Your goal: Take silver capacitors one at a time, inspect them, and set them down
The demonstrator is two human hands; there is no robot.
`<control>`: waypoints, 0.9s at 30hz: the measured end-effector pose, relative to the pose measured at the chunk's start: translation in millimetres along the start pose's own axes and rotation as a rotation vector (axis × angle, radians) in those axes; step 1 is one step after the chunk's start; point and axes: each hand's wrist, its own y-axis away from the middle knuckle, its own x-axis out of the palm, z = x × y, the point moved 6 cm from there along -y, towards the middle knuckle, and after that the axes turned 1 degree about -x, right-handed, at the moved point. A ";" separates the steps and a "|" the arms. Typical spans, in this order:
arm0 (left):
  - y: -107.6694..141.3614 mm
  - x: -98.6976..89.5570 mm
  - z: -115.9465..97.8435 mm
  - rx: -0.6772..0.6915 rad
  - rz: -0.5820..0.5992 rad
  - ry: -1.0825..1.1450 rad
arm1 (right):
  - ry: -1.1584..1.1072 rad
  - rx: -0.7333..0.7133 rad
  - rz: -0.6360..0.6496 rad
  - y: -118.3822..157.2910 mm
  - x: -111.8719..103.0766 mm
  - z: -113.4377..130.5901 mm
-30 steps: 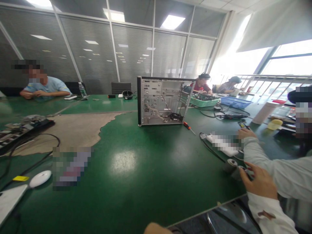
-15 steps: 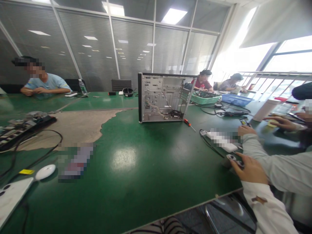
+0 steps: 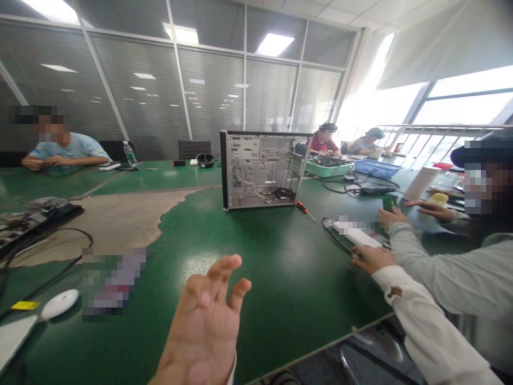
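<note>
My left hand (image 3: pixel 206 321) rises from the bottom of the head view over the green table (image 3: pixel 272 299). Its palm faces me, with the fingers apart and partly bent, and it holds nothing. Beyond it stands an open computer case (image 3: pixel 262 171), its side panel off so that cables and metal brackets show inside. By the case's lower right corner lies an orange and black screwdriver (image 3: pixel 305 210). To the left of my hand is a narrow flat object (image 3: pixel 118 289), blurred out. My right hand is outside the view.
A neighbour's hand (image 3: pixel 372 259) rests by a white power strip (image 3: pixel 356 232) at right; another hand (image 3: pixel 393 216) holds a green part. Green (image 3: pixel 328 169) and blue baskets (image 3: pixel 377 168) stand farther back. At left lie a white oval object (image 3: pixel 60 305) and electronic parts (image 3: pixel 34 219).
My left hand has come up into view from below. The neighbour's near hand has moved left toward the power strip. The view has shifted slightly, so the case sits a little lower and farther left.
</note>
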 end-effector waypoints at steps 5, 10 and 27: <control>-29.0 -35.9 59.8 -0.189 -0.094 -0.149 | -0.034 -0.237 0.100 -10.4 -10.2 80.4; -58.3 -92.0 120.2 -0.055 -0.259 -0.530 | -0.307 -0.485 -0.010 -8.8 -33.6 199.4; -91.7 -140.2 156.1 0.080 0.144 -1.261 | -1.209 -0.536 -0.018 -22.9 15.1 317.0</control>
